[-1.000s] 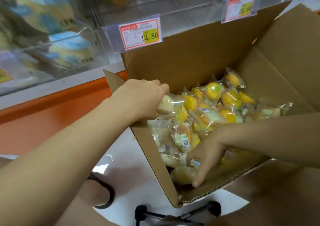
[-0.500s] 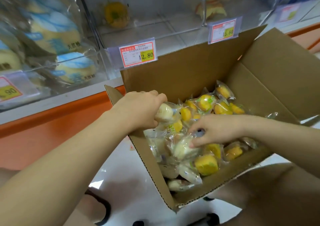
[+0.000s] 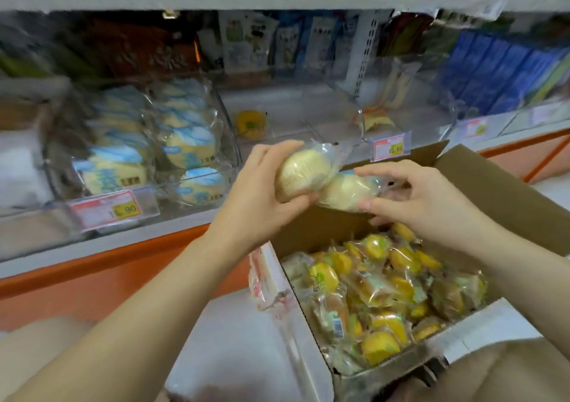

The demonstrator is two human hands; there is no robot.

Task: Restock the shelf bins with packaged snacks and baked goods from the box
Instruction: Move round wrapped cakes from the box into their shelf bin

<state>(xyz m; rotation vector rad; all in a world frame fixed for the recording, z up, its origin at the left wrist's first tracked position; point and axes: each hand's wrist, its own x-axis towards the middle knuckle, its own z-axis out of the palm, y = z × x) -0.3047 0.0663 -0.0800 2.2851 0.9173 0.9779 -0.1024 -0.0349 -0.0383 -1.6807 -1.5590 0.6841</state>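
My left hand (image 3: 259,198) grips a pale round cake in clear wrap (image 3: 300,171), held up above the box's far wall. My right hand (image 3: 425,201) pinches a second pale wrapped cake (image 3: 345,193) that touches the first. Below them the open cardboard box (image 3: 505,191) holds several yellow and pale wrapped cakes (image 3: 382,293). Behind the hands is a clear shelf bin (image 3: 308,114) with one yellow wrapped cake (image 3: 251,123) lying in it.
A clear bin at the left (image 3: 228,130) is filled with blue-and-white wrapped buns (image 3: 185,142). Price tags (image 3: 389,147) hang on the bin fronts. An orange ledge (image 3: 92,275) runs under the shelf. Upper shelves carry bagged goods (image 3: 246,43).
Both hands have risen out of the box, each with a pale wrapped cake, and now meet in front of the shelf bin. The view has tilted up toward the shelves.
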